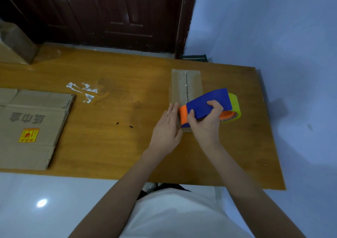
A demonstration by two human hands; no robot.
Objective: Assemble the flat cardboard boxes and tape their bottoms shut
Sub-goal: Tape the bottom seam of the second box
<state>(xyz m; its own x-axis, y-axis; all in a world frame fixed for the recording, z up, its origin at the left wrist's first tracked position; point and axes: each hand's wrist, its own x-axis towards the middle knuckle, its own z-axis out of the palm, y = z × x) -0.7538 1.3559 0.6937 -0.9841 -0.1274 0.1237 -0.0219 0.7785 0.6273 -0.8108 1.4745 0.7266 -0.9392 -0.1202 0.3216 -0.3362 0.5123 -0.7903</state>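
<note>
Head view, looking down on a wooden tabletop (113, 143) that fills the middle of the frame. Right of centre, a small assembled cardboard box (186, 84), bottom flaps up, centre seam running away from the camera with clear tape glinting along it. At the box's near end, a tape dispenser (209, 104) with blue body, orange front and a yellow-green roll of tape (235, 106) at its far right side, pressed down on the cardboard. Right hand (206, 124) wrapped tight around the dispenser's blue handle, fingers curled over the top, thumb at the near side. Left hand (166, 128) flat and open, fingers straight and together, laid against the box's left near edge just beside the orange front, holding nothing. Both bare forearms reaching up from the lower edge of the frame, above a white shirt (175, 216).

At the left edge, a stack of flat cardboard boxes (31, 128) lying on the tabletop, printed characters and a yellow-and-red sticker (28, 135) on the top sheet. Between stack and box, crumpled scraps of clear tape (83, 92) stuck to the wood. In the upper left corner, another brown carton (16, 44), partly cut off. Across the top, a dark wooden door (113, 13); at right, a pale blue wall (273, 37). Below the table, glossy pale floor (36, 201).
</note>
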